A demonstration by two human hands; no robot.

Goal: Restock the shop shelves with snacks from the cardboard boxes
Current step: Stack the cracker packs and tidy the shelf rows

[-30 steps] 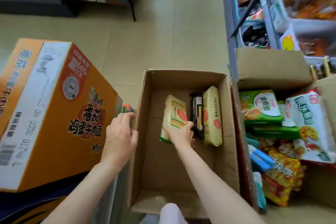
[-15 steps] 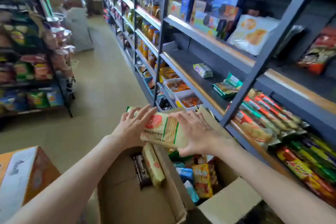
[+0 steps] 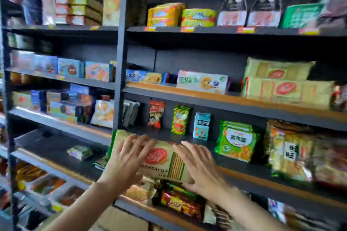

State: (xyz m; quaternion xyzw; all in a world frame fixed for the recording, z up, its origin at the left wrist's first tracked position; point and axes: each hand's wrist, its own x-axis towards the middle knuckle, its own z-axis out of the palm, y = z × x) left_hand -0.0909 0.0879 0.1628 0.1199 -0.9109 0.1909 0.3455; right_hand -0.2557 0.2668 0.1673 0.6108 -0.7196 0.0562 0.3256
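Both hands carry one cracker pack (image 3: 165, 161) between them, long side level, in front of the shelf edge (image 3: 262, 172). Left hand (image 3: 127, 157): fingers nearly straight and spread, lying flat over the pack's left half; thumb hidden. Right hand (image 3: 199, 165): fingers straight on the pack's right end, thumb under its lower edge. The pack is off the shelf, at the height of the third board, just right of the upright post (image 3: 120, 58). That board has bare dark room behind the pack. Two matching packs (image 3: 285, 84) lie stacked one shelf up, far right. Green bags (image 3: 236, 140) stand right of the hands. Frame is motion-blurred.
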